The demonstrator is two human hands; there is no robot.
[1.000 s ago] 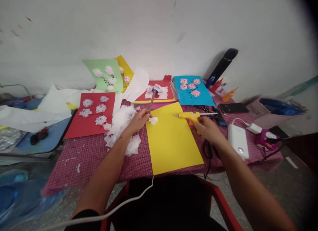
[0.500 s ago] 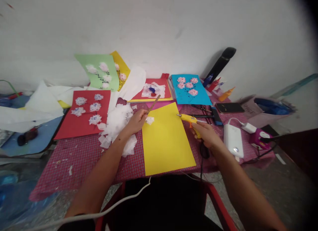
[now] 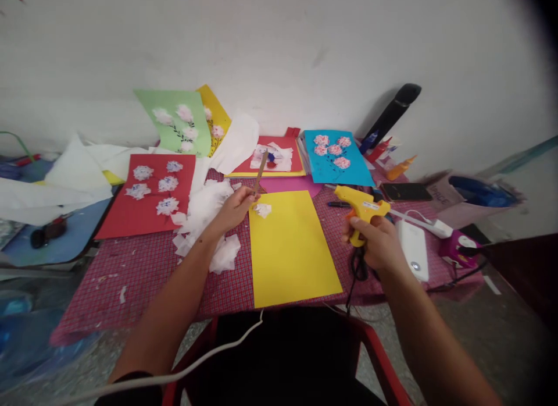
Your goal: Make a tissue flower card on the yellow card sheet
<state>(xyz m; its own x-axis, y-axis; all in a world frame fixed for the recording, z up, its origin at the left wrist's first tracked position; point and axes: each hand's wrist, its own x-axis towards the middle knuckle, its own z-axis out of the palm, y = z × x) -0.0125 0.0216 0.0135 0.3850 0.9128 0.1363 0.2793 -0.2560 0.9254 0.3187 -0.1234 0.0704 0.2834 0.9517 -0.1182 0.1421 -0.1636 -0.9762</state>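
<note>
A thin brown stick [image 3: 260, 172], perhaps a wooden craft stick, is pinched in my left hand [image 3: 235, 209] at the upper left corner of the yellow sheet [image 3: 294, 249]. Close to those fingers, a small crumpled white paper piece [image 3: 263, 210] lies on the sheet. My right hand [image 3: 375, 238] is wrapped round the handle of a yellow glue gun [image 3: 361, 203], raised to the right of the sheet. Its nozzle points left, and a pale glue stick [image 3: 414, 221] sticks out of its back. White tissue pieces [image 3: 203, 211] are heaped beside my left wrist.
Red [image 3: 117, 217], green [image 3: 150, 100] and blue [image 3: 337, 176] sheets bearing paper flowers surround the work area. At the right are a phone [image 3: 405, 191], a white power bank [image 3: 414, 257], a purple plug adapter [image 3: 457, 248] and glue bottles [image 3: 399, 168]. A white cable [image 3: 218, 351] crosses in front.
My right hand has moved right with the glue gun, away from the yellow sheet. The stick in my left hand has tipped more upright and shifted slightly left.
</note>
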